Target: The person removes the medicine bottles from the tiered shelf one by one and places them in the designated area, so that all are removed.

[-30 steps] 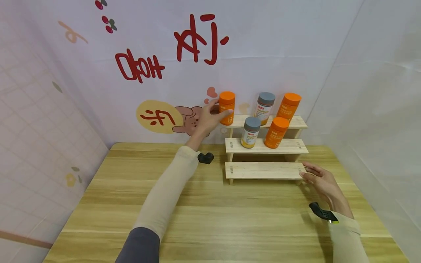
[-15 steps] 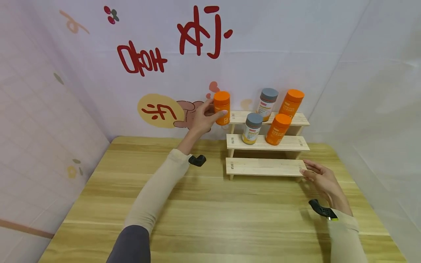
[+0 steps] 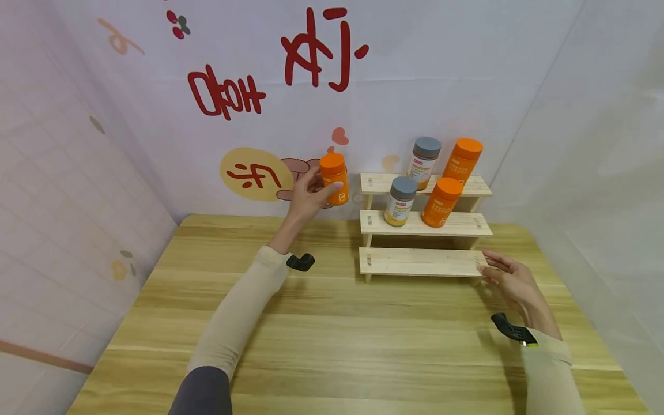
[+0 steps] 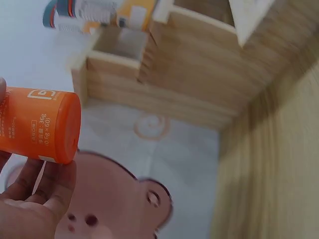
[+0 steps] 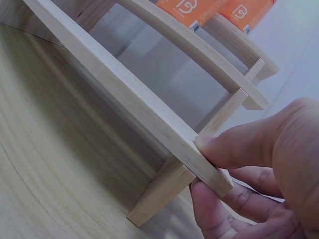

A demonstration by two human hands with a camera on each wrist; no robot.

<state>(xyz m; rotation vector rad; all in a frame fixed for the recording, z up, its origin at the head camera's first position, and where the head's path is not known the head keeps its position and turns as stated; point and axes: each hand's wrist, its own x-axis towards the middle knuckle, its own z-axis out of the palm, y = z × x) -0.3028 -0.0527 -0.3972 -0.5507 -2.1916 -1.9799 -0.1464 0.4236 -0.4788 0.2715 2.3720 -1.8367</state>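
Nearest, toward the right edge of the worktop (image 3: 363, 340): right hand (image 3: 510, 282) pinches the right end of the bottom step of a three-step pale wooden shelf (image 3: 421, 262), thumb above, fingers below. A tug there, we'd say, could shift the shelf and topple its load. Farther back, left hand (image 3: 306, 200) is curled round an orange cylindrical screw-capped bottle (image 3: 334, 173), held up left of the shelf near the worktop's back edge; a loose grip could drop it, a swing right could clip the shelf. We read "36g (0.6g×60)" on it. Middle and top steps each carry a grey-capped white-and-yellow bottle (image 3: 398, 208) and another orange bottle (image 3: 440, 207); the latter pair show a white "B" logo. Grey-capped fine print: too small for us. Red characters (image 3: 313, 52) on the white wall (image 3: 467, 46): we can't read them.
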